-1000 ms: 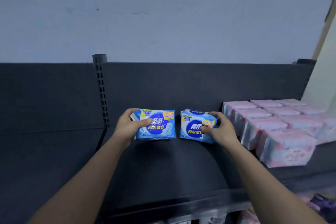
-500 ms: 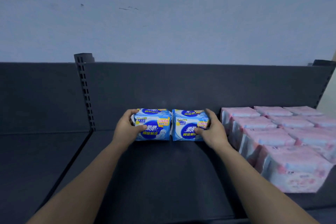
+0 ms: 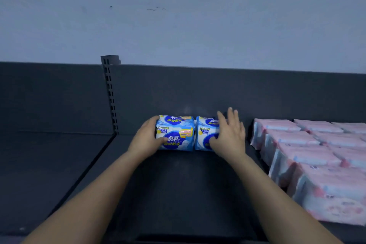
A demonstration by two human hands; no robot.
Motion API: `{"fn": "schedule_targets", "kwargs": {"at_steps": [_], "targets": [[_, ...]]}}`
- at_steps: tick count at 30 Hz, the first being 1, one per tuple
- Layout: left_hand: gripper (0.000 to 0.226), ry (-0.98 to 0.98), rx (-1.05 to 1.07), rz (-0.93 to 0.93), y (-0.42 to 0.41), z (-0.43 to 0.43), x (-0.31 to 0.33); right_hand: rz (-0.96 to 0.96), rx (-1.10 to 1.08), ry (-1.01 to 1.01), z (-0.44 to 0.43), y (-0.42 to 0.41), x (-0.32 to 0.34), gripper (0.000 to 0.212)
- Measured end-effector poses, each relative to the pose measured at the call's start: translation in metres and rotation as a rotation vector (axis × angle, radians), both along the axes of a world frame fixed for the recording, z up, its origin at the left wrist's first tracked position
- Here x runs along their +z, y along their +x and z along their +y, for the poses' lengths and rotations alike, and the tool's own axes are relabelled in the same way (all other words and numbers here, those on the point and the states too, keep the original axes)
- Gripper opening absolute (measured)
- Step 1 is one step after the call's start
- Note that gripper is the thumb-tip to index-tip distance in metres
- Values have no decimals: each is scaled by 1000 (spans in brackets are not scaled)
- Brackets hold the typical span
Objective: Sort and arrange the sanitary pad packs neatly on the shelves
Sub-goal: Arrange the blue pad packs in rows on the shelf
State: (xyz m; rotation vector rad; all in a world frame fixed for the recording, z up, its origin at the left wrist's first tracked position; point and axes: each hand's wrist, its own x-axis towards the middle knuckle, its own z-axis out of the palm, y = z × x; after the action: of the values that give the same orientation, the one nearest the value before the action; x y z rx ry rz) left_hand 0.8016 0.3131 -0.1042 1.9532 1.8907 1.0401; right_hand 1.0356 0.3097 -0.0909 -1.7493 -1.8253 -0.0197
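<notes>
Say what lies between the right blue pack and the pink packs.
The right hand, touching the right blue pack, then bare shelf before the pink packs; head view.

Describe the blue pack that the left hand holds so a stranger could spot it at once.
On the dark shelf, between the slotted upright post and the pink packs, two blue packs stand side by side. It is the left blue pack, nearer the post, its front label in full view, gripped by the left hand.

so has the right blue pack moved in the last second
Yes. The right blue pack slid left, away from the pink packs, closing the gap to the left blue pack.
</notes>
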Motion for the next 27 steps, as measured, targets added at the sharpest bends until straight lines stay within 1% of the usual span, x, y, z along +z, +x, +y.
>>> {"fn": "schedule_targets", "kwargs": {"at_steps": [3, 5, 7, 10, 13, 16, 21, 24, 27], "targets": [[81, -8, 14, 141, -8, -11, 6, -72, 159, 135, -9, -24, 13, 73], [80, -21, 46, 262, -19, -21, 9, -98, 260, 171, -14, -41, 20, 68], [78, -48, 112, 364, -33, -36, 13, -146, 366, 156, -20, -59, 25, 67], [68, -81, 216, 506, -55, -65, 19, -211, 519, 129, -30, -89, 28, 65], [67, -136, 348, 625, -79, -99, 23, -281, 634, 102, -42, -120, 23, 65], [68, -181, 468, 685, -108, -136, 21, -352, 743, 68, -54, -155, 17, 67], [64, -256, 661, 720, -157, -211, 19, -434, 926, -17, -82, -217, 10, 67], [59, -289, 779, 722, -184, -262, 21, -455, 1000, -41, -105, -255, 10, 65], [58, -370, 876, 708, -205, -312, 22, -453, 1064, -21, -133, -293, 12, 62]]}}
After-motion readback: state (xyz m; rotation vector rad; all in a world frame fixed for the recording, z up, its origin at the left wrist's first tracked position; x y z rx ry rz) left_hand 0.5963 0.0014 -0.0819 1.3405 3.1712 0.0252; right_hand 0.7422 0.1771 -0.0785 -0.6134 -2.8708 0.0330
